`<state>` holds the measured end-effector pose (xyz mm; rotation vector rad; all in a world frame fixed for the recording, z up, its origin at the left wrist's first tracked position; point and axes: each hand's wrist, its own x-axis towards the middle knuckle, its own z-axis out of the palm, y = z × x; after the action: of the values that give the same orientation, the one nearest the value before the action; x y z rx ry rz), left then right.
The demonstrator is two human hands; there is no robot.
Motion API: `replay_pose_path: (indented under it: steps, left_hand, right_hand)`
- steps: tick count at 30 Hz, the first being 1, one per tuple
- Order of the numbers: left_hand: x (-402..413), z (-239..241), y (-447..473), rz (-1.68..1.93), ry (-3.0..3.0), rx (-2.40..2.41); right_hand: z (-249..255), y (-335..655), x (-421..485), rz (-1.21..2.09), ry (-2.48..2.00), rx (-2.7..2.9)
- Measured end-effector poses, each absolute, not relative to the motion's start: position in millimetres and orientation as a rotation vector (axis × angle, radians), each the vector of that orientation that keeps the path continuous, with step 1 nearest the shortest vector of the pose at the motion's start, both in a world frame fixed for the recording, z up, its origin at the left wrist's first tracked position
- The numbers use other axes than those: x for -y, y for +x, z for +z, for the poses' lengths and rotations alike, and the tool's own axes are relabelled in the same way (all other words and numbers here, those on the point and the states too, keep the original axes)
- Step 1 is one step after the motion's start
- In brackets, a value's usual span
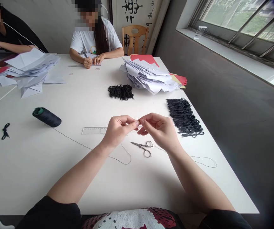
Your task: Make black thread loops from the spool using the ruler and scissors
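touching fingertip to fingertip with left grip [116, 132] and right grip [160, 129] above the white desk [127, 190], seemingly pinching thread [72, 139] — too fine to see there. running loosely back to a dark spool [47, 117]. near scissors [141, 145] and a clear ruler [91, 130]; farther out, black cord loops [184, 116] and stacked paper [148, 76] — and, across the desk, a person [111, 36] writing.

Unreadable calligraphy [131, 5] on wall panel [140, 17], tiny markings on ruler [91, 131].

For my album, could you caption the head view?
Left hand and right hand meet at fingertips near scissors; dark thread trails from a spool.
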<state>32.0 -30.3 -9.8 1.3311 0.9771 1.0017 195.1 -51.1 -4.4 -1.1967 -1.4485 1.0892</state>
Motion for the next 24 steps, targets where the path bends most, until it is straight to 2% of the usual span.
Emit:
replay_pose_path:
  steps: [9,17,24]
  left_hand:
    - [30.2,-9.5,33.5,0.981,1.305,-0.951]
    - [28.6,-5.6,32.3,0.96,1.214,-0.986]
    - [28.7,-6.7,33.7,0.964,1.228,-0.983]
  right_hand:
    - [-4.1,195.2,51.9,1.074,-1.225,1.444]
    - [-2.3,200.7,48.1,1.274,-1.138,1.376]
    - [-4.2,200.1,47.6,1.237,-1.135,1.418]
